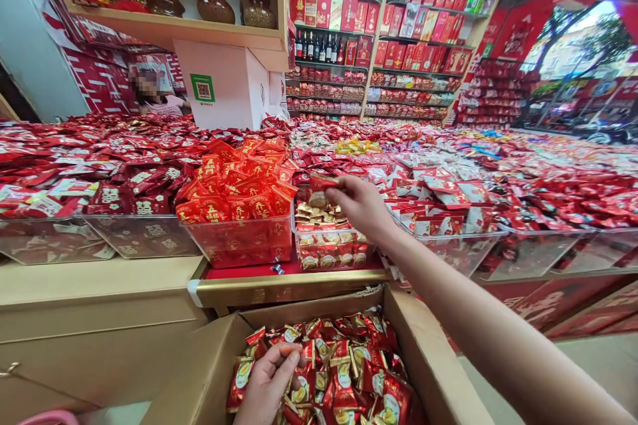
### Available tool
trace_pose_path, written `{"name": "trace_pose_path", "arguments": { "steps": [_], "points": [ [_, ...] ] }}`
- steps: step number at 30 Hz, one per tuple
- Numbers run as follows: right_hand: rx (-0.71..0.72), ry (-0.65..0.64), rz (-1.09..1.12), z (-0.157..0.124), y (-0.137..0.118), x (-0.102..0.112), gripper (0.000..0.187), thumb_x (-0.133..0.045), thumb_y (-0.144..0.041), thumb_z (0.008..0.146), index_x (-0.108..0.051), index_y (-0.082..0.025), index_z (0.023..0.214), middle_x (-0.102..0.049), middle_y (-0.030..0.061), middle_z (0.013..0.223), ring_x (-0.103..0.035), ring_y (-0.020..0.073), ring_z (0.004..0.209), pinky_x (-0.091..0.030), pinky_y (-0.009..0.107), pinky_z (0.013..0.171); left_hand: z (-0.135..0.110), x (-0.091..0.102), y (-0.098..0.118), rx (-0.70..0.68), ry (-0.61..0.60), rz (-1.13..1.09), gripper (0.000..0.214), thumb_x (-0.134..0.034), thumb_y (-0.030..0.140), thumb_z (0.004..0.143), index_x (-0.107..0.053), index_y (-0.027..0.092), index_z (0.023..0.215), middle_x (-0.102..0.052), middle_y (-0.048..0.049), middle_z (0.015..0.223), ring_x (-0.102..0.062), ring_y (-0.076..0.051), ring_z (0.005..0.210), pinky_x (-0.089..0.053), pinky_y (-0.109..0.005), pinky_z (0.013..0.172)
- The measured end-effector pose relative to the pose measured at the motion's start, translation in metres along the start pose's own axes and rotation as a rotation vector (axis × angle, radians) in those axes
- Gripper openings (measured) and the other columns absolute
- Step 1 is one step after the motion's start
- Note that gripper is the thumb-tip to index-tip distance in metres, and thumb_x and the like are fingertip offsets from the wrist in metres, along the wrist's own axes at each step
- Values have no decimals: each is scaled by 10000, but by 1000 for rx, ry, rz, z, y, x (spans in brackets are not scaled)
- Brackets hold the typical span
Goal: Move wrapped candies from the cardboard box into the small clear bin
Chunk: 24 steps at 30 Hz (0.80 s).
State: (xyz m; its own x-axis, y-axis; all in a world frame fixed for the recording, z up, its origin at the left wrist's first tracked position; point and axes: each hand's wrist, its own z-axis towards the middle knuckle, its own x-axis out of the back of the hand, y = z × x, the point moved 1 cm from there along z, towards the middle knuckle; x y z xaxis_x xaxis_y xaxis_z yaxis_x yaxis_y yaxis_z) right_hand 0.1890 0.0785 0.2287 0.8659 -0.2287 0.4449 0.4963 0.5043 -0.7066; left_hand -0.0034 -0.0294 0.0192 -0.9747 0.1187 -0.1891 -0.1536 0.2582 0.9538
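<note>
My right hand [359, 204] reaches out over a clear plastic bin [329, 254] of gold-and-red wrapped candies on the counter, pinching red-and-gold candy packets [319, 190] just above the pile. My left hand [269, 382] is down in an open cardboard box [423, 358] at the bottom, fingers curled round red-and-gold candy packets [343, 372] that fill the box. Both hands are closed on candies.
The counter holds several clear bins: orange-red packets [239, 192] left of the right hand, red-and-white packets [443, 202] to its right. A white box with a green QR code [224, 83] stands behind. Shelves of red boxes and bottles [379, 20] line the back. A person [154, 96] sits far left.
</note>
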Motion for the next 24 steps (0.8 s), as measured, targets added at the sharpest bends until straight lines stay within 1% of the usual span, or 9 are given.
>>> {"name": "trace_pose_path", "arguments": {
  "steps": [2,4,6,9,12,15,17,20,24],
  "points": [
    [-212,-109,-79,28,14,-6,142,-508,-258,770,-548,-128,728,-490,-26,567,-386,56,485,-315,199,489,1,1,-3,-2,-8,6,205,-657,375,638,-643,179,696,-624,21,606,-504,-111,484,-391,-231,504],
    [-403,-267,-113,44,28,-20,110,-542,-213,744,-541,-126,678,-460,-39,486,-339,43,415,-291,197,442,2,3,-6,6,0,-1,220,-669,386,619,-645,178,686,-632,19,597,-503,-111,476,-386,-232,500],
    [-494,-380,-120,51,39,-36,126,-589,-177,702,-535,-128,600,-445,-42,415,-341,46,377,-292,200,416,3,5,-10,18,9,-10,238,-686,399,590,-646,178,669,-640,13,592,-498,-113,469,-384,-236,490],
    [-549,-480,-133,51,50,-55,185,-633,-149,652,-509,-139,514,-469,-32,388,-407,66,369,-340,209,416,4,7,-16,13,43,-11,253,-699,416,559,-645,182,639,-633,15,569,-482,-108,444,-366,-230,460],
    [-569,-539,-179,50,58,-62,196,-622,-142,652,-504,-142,495,-530,-10,432,-465,86,385,-383,225,435,7,6,-22,-26,96,-1,250,-695,425,555,-645,189,620,-600,29,534,-470,-106,428,-355,-225,440],
    [-542,-548,-281,50,63,-65,140,-637,-138,620,-536,-138,523,-574,18,483,-516,113,435,-400,232,458,9,4,-26,-32,104,-14,243,-698,422,548,-650,193,612,-594,22,533,-503,-135,485,-368,-224,440],
    [-505,-518,-374,51,63,-65,106,-657,-147,588,-560,-138,548,-586,35,505,-553,142,504,-408,238,494,10,3,-26,-13,103,-33,246,-706,419,536,-649,191,608,-600,15,535,-521,-150,524,-371,-221,441],
    [-429,-458,-501,50,61,-67,89,-670,-162,557,-585,-140,567,-609,66,571,-582,183,627,-406,251,559,10,2,-26,8,108,-54,260,-719,421,515,-643,186,597,-594,18,528,-526,-153,527,-371,-220,436],
    [-329,-393,-558,50,61,-67,80,-650,-182,569,-605,-135,616,-633,98,695,-580,209,690,-385,262,575,10,3,-26,12,102,-56,253,-714,417,526,-636,186,591,-605,21,520,-512,-137,496,-358,-212,435]
  ]
}}
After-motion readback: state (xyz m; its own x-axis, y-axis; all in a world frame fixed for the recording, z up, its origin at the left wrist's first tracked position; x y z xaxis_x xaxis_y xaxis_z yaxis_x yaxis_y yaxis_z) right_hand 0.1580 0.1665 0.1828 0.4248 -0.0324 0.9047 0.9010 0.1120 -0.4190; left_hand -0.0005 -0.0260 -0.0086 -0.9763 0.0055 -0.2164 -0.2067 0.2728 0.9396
